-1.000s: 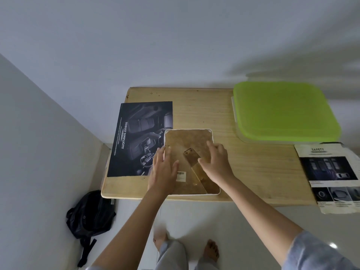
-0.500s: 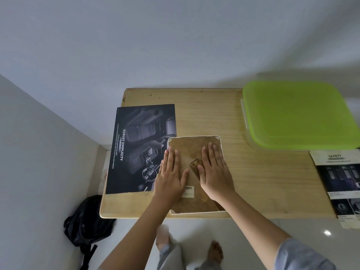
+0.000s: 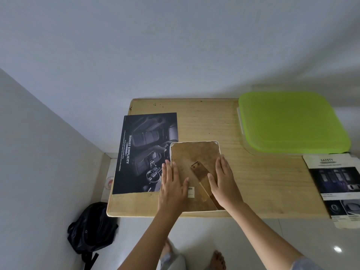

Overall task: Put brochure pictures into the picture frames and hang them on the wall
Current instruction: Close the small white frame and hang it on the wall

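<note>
Lying face down at the near edge of the wooden surface [image 3: 263, 182], beside a dark brochure [image 3: 144, 151], the picture frame [image 3: 194, 152] has both flat, spread hands, left [image 3: 172, 184] and right [image 3: 224, 182], pressing its back.

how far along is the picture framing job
Done: little that shows. One picture frame lies face down on the table, brown back up; whether a picture is inside cannot be told. In hand: left hand and right hand press flat on its back. Left: the dark brochure page at its left and the safety brochure are unframed, and nothing hangs on the wall.
</note>
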Tool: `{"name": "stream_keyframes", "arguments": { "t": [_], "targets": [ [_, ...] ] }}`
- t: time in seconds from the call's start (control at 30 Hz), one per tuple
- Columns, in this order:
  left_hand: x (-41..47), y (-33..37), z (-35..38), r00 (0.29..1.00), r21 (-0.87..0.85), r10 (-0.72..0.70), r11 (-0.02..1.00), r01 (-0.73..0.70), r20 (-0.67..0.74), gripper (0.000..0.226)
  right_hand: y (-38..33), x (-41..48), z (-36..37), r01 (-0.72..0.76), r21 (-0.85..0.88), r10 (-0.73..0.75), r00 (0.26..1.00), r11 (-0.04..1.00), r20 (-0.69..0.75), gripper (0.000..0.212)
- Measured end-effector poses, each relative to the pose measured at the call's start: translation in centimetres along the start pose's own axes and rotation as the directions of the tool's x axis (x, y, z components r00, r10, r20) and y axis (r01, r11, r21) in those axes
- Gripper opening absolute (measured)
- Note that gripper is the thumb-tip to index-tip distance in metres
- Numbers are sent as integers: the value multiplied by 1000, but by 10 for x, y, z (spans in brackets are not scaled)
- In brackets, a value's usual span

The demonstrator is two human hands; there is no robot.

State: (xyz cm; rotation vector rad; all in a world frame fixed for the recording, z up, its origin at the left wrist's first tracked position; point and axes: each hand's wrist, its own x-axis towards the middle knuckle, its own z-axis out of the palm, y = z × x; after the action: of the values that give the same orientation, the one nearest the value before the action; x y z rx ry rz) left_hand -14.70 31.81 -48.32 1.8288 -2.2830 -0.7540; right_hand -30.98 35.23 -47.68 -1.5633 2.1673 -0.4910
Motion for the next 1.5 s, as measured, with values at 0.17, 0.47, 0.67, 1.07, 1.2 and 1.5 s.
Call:
{"name": "stream_keyframes", "arguments": {
  "t": [0.17,0.47,0.67,1.07,1.2,1.5],
  "targets": [
    [-15,-2,14,998,17,41,999,-42,53,74,-7,-16,5,-157,277,177,983,948,-47,64],
    [-20,-6,15,994,-41,100,994,-99,40,84,3,-7,-17,-239,696,344,939,677,-12,26],
    [-23,4,0,995,-153,62,987,-49,77,67,-8,-10,-32,-178,867,319,947,465,23,39],
    [39,138,-165,917,-580,299,710,-399,-264,55,-73,7,-128,296,673,9,912,678,-410,40],
    [51,162,-200,926,-599,234,711,-370,-295,65,-99,12,-143,449,403,-167,805,797,-569,42],
    [63,128,-224,922,-664,44,680,-309,-384,49,-137,17,-121,536,139,-377,733,833,-566,48]
  ]
}}
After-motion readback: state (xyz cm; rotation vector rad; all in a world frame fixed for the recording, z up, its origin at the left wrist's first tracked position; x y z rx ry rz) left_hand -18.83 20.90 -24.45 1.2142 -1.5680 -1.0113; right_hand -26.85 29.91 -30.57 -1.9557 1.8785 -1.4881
